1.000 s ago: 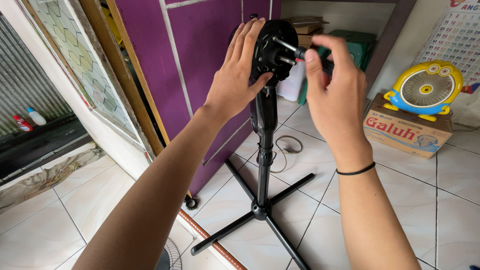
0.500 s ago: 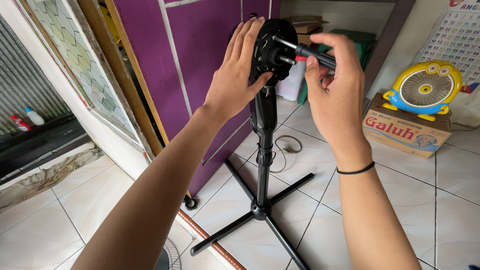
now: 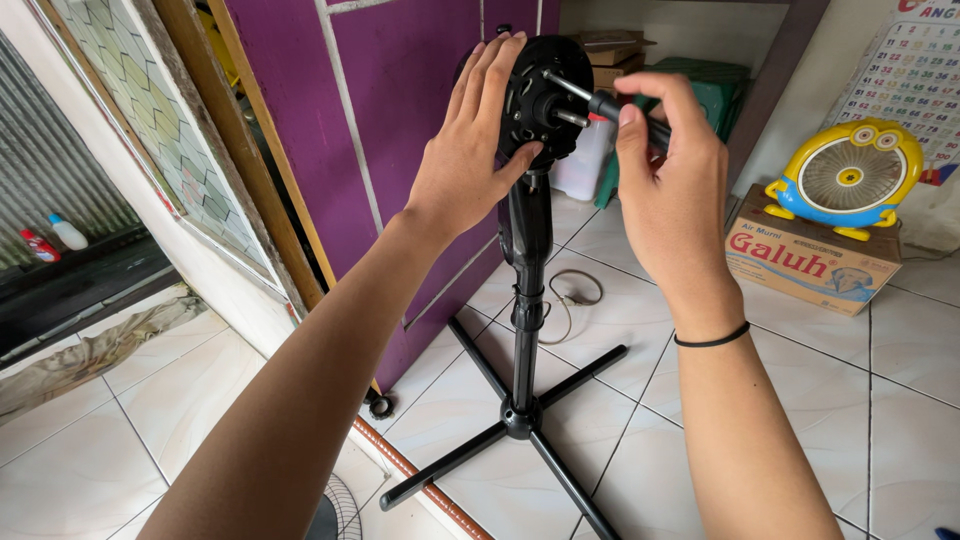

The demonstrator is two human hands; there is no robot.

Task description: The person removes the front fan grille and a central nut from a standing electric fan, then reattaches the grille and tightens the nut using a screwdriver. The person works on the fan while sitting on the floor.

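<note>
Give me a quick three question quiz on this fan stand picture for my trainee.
1. True or false: the left hand rests on the black motor head.
2. What tool does the right hand hold? A hammer, B screwdriver, C pliers.
3. What sits on the cardboard box?

Key: 1 true; 2 B; 3 a small yellow fan.

The left hand (image 3: pixel 470 150) covers the near side of the black motor head (image 3: pixel 545 95), so that face is hidden. The screwdriver (image 3: pixel 600 105) handle vanishes inside the right hand (image 3: pixel 670 190); its tip is too small to read. A fan grille (image 3: pixel 335 515) is cut by the bottom edge. The wall calendar (image 3: pixel 915 85) runs off the right edge.
</note>
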